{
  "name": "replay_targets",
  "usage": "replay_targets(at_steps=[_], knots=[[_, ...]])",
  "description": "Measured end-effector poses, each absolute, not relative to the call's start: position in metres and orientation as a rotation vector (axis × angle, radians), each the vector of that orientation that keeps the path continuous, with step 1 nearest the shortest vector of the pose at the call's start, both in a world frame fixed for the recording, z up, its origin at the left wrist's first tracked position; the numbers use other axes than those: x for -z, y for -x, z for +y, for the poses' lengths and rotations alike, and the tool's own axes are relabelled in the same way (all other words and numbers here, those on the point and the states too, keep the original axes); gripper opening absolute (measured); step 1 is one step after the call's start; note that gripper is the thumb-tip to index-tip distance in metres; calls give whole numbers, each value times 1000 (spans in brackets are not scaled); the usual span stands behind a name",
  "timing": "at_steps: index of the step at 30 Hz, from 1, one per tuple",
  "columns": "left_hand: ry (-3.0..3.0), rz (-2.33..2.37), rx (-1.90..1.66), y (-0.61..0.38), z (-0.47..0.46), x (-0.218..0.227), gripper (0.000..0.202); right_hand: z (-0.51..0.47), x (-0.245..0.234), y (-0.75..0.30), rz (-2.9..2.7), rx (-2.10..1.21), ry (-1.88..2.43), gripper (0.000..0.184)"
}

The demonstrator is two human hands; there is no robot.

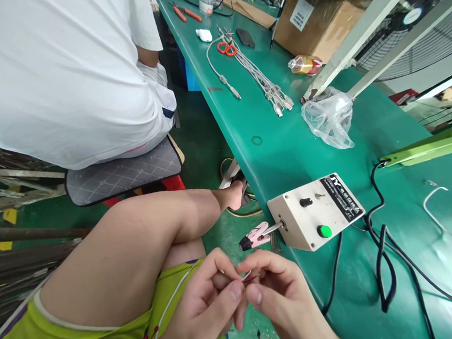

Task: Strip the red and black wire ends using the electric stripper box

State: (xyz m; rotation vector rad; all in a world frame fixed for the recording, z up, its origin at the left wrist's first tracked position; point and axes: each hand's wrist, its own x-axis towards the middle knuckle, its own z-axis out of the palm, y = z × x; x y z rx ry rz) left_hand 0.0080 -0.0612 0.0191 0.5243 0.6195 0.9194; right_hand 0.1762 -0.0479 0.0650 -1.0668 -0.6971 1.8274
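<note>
My left hand [212,305] pinches the thin red and white wires [246,278] between thumb and forefinger, above my lap. Closed on the same wires from the other side, my right hand [284,296] has its thumb and fingertips nearly touching the left ones. The fingers hide most of the wires. A white cable [175,292] lies over my lap, with red wire ends at its lower part; whether it joins the held wires cannot be seen. Just beyond my fingers is a pink clip [256,236] on the shaft of a beige control box [304,218] with a green button.
The green table [237,131] carries a bundle of grey cables [258,77], orange-handled scissors [226,48], pliers [186,13], a plastic bag [329,118], a bottle [305,65] and a carton [314,21]. Black cords [380,257] trail at right, below a lime-green tool [429,148]. A person [69,61] sits at left.
</note>
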Motion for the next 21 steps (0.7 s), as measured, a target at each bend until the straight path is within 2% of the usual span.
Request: replay_targets(at_steps=[5, 21], knots=[[-462, 523, -886, -12, -63, -17, 40, -47, -66, -177, -749, -1733, 1070, 8], [-402, 380, -812, -15, -63, -13, 38, -47, -70, -173, -543, -1692, 1098, 21]])
